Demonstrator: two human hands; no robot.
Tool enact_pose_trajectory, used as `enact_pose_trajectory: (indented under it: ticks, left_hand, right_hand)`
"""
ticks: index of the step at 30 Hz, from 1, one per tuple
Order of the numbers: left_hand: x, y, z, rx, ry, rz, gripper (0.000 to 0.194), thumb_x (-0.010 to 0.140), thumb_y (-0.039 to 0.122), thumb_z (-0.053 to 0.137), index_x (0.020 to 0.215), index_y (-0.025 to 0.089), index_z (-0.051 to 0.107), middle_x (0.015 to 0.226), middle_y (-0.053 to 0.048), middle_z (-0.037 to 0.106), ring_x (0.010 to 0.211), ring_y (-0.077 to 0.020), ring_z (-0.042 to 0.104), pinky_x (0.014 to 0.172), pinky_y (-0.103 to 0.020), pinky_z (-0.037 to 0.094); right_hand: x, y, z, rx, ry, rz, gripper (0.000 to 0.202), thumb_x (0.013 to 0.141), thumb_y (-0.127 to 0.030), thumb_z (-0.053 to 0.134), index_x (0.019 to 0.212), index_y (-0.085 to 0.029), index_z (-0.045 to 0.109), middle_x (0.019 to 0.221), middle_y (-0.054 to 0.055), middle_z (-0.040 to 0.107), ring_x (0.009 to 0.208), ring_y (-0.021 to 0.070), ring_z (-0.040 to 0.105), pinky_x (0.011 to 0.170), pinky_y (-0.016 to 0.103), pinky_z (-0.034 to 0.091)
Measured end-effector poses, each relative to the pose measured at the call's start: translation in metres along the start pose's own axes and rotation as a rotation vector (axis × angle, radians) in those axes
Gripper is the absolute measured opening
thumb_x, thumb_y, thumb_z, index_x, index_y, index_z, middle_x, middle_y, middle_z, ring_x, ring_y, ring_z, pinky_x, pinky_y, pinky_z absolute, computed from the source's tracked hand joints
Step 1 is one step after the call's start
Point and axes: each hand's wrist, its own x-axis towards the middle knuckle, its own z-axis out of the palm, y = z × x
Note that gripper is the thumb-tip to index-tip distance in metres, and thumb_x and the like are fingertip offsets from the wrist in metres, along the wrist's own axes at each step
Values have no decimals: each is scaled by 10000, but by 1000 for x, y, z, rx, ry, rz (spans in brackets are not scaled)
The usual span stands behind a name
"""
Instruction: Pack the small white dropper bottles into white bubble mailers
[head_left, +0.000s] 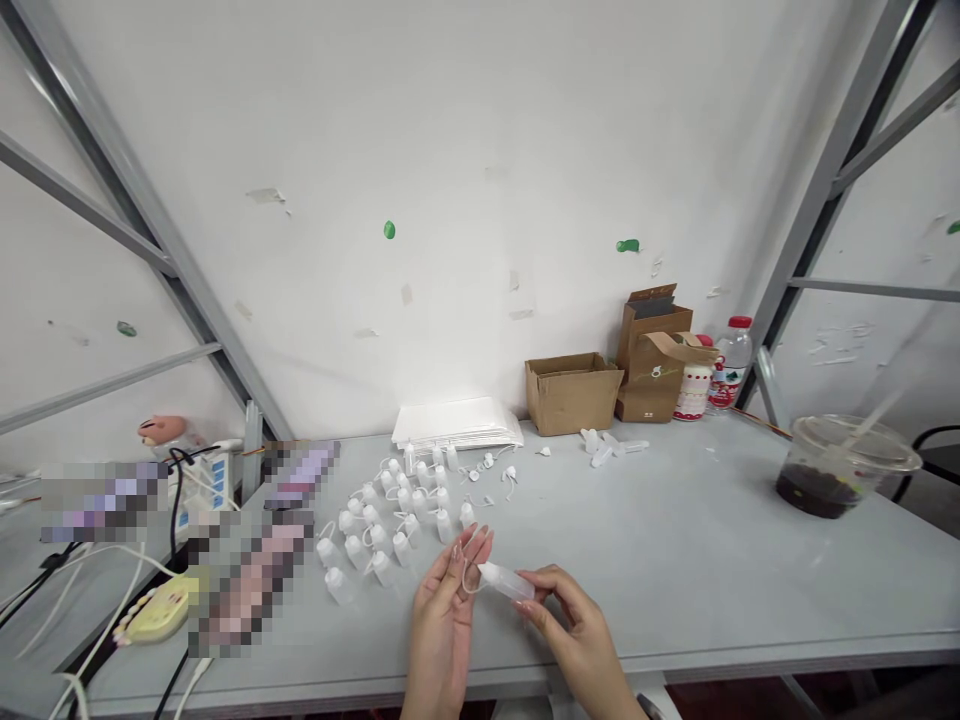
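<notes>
A grey table [712,570] carries a cluster of small white bottles [355,549] left of centre, with loose caps [510,473] and a few translucent plastic pieces [601,456] lying to their right. Along the wall stand a stack of white sheets [457,422], a cardboard box [571,400], a brown paper bag [646,390] and a red-capped water bottle [731,370]. A clear tub [840,465] of dark liquid sits near the right end.

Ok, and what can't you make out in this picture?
All in the head view:
Cardboard box: its floor, hidden by the front wall.
Small bottle: its near end, partly covered by the right hand.
Left hand: what its fingertips pinch, if anything; too small.
Pixelated patches at left: what they cover, blurred.
Red-dotted container: left side, behind the paper bag.
</notes>
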Motion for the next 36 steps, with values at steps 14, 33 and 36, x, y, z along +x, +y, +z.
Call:
enact_pose_trajectory:
  ticks: [14, 33, 36]
  left_hand:
    - [-1, 0, 2, 89, 5, 27, 231, 694, 237, 690, 891, 118, 670, 1054, -144, 674, 1076, -254, 571, 920, -315, 442]
    - [0, 9, 2, 405, -23, 72, 388, 591, 373, 733, 878, 118, 676, 899, -163, 716, 967, -303, 627, 901, -416, 430]
    - [1, 6, 0, 413, -43, 60, 395, 616, 383, 719, 911, 123, 674, 921, -160, 712, 1007, -296, 608, 938, -416, 400]
  right_hand:
    - [0, 1, 0, -36, -13, -2, 203, 777, -378, 587, 846, -202, 660, 686, 25, 587, 670, 167, 568, 658, 262, 477]
    - [-2, 2, 0, -110, -15, -41, 176, 790, -358, 570, 823, -206, 651, 669, 19, 591, 641, 158, 567, 633, 244, 479]
    - [-1, 1, 0, -113, -10, -34, 188, 788, -368, 567, 813, -199, 646, 667, 21, 592, 640, 159, 568, 630, 246, 477]
